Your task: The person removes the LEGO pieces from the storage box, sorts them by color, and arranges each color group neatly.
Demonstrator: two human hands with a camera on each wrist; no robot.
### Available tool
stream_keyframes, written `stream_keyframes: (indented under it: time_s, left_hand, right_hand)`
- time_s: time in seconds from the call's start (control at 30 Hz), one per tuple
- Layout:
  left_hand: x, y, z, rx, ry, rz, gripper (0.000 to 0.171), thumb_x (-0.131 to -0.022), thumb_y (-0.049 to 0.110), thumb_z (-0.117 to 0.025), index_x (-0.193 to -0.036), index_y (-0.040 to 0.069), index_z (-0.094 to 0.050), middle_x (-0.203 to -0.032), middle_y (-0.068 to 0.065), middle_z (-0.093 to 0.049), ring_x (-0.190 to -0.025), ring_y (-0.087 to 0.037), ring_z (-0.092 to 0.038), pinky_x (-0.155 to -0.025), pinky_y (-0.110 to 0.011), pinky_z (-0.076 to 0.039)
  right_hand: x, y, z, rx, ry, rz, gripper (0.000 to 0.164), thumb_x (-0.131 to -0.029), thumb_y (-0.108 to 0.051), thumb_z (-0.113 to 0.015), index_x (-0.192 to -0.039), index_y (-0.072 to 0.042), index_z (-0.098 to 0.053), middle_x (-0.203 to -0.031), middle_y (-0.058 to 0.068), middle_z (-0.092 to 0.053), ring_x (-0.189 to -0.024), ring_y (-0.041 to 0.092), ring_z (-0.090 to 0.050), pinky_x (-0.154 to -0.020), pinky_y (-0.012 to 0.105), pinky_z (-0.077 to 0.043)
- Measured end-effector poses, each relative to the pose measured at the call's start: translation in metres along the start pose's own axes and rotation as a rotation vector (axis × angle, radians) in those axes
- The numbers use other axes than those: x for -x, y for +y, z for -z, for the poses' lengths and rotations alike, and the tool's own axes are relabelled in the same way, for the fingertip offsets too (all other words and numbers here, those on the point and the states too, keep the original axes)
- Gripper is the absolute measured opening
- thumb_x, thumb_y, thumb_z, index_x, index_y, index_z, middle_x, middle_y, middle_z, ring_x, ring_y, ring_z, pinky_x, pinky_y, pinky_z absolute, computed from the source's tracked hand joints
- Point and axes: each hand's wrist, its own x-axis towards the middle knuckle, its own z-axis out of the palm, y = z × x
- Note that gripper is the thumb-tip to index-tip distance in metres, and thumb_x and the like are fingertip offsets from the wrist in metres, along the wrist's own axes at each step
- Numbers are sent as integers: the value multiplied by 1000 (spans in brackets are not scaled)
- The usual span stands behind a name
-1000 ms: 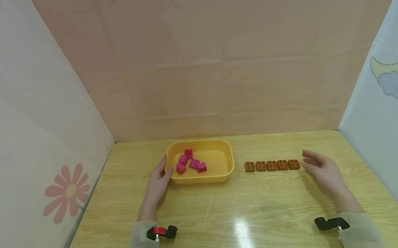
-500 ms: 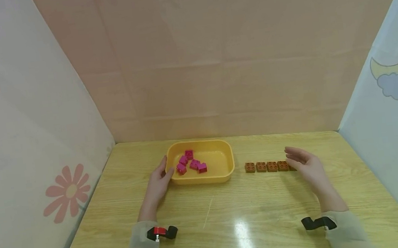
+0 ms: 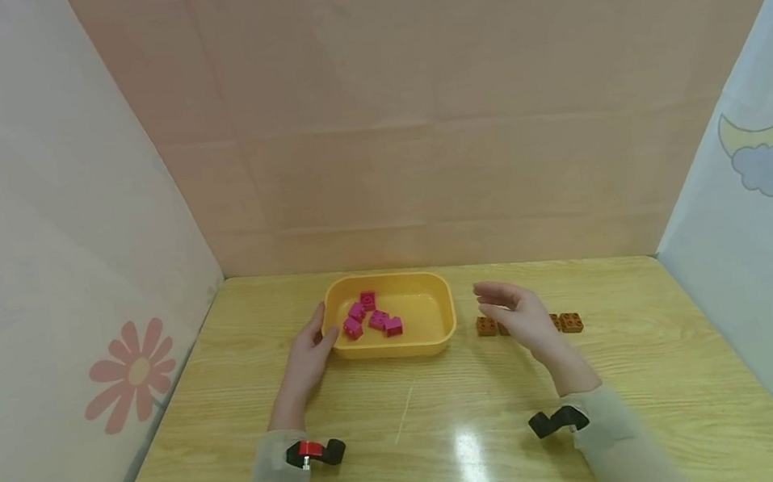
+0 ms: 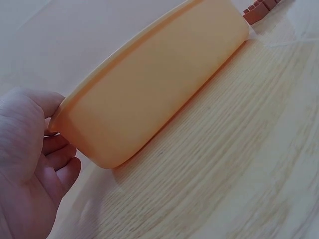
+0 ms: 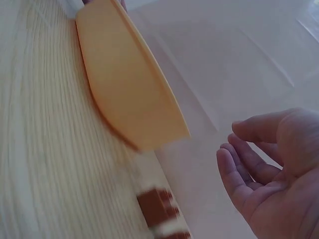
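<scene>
A yellow plastic tray (image 3: pixel 427 309) stands on the table, with several pink toy bricks (image 3: pixel 379 320) lying loose in its left half. My left hand (image 3: pixel 307 359) grips the tray's left end; in the left wrist view its thumb lies over the rim and the fingers bend below it. Right of the tray runs a row of brown toy bricks (image 3: pixel 571 322) with studs up. My right hand (image 3: pixel 525 322) is over this row and hides its middle bricks. Nothing is between its loosely bent fingers (image 5: pixel 232 172), which point toward the tray.
The wooden table (image 3: pixel 409 409) meets a plain beige backdrop (image 3: pixel 375 153) behind the tray. Patterned cloth walls (image 3: pixel 135 225) rise at both sides. Each wrist wears a black camera mount (image 3: pixel 560 420).
My right hand has moved left along the brown bricks, from beyond the row's right end to near the tray. The left hand and the tray have stayed in place.
</scene>
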Motion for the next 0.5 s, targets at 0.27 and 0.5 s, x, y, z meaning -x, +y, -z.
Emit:
stream_keyframes:
  time_s: [0.27,0.5]
  left_hand:
    - [2,2,0,-11,1,-16,64,-113,19,-58,-166,-3,-29,-175,-18,-23,-162,-34,-20,-130,-48,-23]
    - [1,2,-1,-17,-1,-11,65,-113,17,-57,-166,-5,-27,-175,-22,-20,-162,-37,-18,-130,-50,-22]
  right_hand:
    - [-31,-25,-61,17,-140,57,41,-105,-11,-70,-145,0,-64,-144,21,-65,-128,35,-64,-105,39,-57]
    - [-53,-30,-99,71,-237,17,42,-105,-10,-69,-146,-2,-65,-145,18,-65,-128,33,-65,-107,47,-56]
